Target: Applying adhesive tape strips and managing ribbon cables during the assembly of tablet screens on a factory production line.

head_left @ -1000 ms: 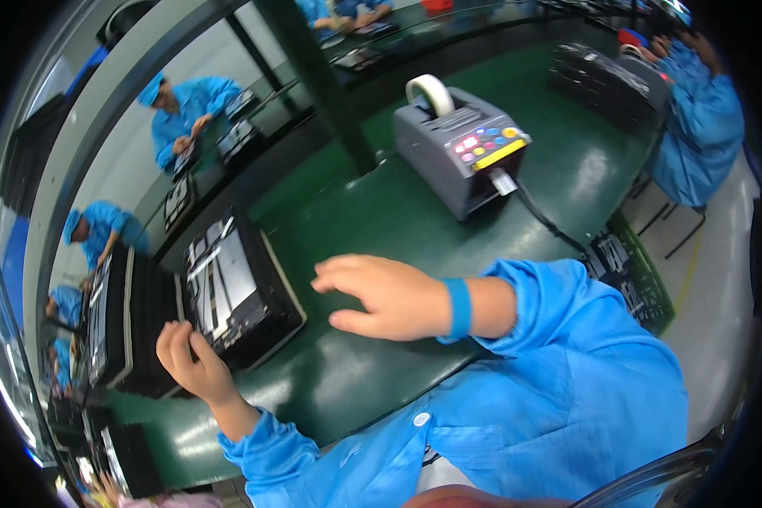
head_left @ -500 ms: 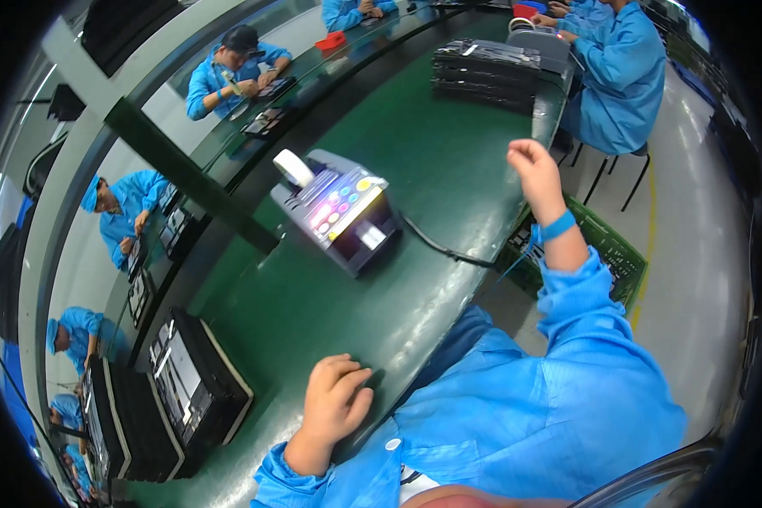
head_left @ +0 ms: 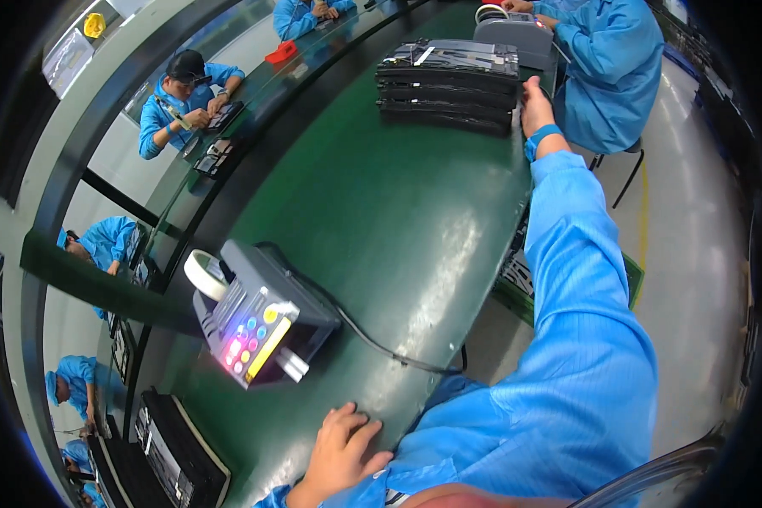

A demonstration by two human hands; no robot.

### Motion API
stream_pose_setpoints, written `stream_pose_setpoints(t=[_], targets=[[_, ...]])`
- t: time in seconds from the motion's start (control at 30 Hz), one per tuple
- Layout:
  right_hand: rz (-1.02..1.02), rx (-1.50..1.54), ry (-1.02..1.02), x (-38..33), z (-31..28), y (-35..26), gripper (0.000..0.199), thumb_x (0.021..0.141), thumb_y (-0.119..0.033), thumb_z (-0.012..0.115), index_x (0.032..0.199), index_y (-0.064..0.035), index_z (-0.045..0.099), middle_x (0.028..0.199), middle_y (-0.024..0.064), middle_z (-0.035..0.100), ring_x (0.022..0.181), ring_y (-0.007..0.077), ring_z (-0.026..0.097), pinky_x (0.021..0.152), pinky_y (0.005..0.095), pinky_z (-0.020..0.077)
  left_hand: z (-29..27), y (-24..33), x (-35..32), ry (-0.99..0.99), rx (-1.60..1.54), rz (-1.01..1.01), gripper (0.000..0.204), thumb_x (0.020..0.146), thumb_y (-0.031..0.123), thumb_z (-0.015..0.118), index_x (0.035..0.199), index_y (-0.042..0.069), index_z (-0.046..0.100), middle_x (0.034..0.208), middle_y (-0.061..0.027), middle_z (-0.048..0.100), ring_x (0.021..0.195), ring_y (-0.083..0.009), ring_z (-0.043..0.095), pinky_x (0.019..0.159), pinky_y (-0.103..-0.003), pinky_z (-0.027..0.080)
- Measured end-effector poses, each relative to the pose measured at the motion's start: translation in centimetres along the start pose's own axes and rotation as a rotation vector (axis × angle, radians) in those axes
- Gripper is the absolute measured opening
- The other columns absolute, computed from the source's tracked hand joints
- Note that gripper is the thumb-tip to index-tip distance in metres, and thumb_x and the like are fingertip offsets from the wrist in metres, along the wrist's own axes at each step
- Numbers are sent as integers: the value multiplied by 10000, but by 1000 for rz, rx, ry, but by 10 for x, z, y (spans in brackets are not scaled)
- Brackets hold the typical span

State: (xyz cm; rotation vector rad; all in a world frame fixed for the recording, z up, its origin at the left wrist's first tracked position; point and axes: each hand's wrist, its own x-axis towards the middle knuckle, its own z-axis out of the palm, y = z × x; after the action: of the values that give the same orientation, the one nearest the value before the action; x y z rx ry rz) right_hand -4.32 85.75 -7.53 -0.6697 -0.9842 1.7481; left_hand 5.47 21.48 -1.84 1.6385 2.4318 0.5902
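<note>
My right arm is stretched far along the bench. My right hand point(head_left: 538, 112), fingers extended, is at the near right end of a stack of black trays point(head_left: 449, 89); whether it touches the stack I cannot tell. Flat parts lie on the top tray. My left hand point(head_left: 340, 450) rests on the green bench top near its edge, fingers spread and nothing in them. Ahead and left of it stands a grey automatic tape dispenser point(head_left: 267, 317) with lit coloured buttons, a pale tape roll point(head_left: 205, 275) and a short strip sticking out in front.
A black cable point(head_left: 372, 345) runs from the dispenser over the bench edge. More black trays point(head_left: 178, 449) stand at the lower left. A green crate point(head_left: 516, 296) sits below the bench on the right. Co-workers in blue sit opposite and at the far right, beside another dispenser point(head_left: 516, 38).
My right hand has reached forward from beside the bench edge to the far tray stack. The view has shifted, so the dispenser appears lower and further left. My left hand stays on the bench.
</note>
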Motion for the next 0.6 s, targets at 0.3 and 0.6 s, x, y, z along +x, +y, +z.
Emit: stream_pose_setpoints(t=[0.3,0.6], targets=[[205,65,-32,61,4,-12,691,887,-650,371,1212,-70,562,1184,121,603,1078,296,563,952,409,415,13,-13,-10,21,103,-127,285,642,83,681,905,188,705,970,-44,523,1039,-289,532,913,-394,453],[424,-104,-477,53,6,-11,639,834,-590,548,1135,-28,595,1101,88,644,960,225,622,864,361,482,16,-22,-15,26,123,-73,276,639,116,711,907,187,703,954,-49,515,997,-284,537,884,-396,466]])
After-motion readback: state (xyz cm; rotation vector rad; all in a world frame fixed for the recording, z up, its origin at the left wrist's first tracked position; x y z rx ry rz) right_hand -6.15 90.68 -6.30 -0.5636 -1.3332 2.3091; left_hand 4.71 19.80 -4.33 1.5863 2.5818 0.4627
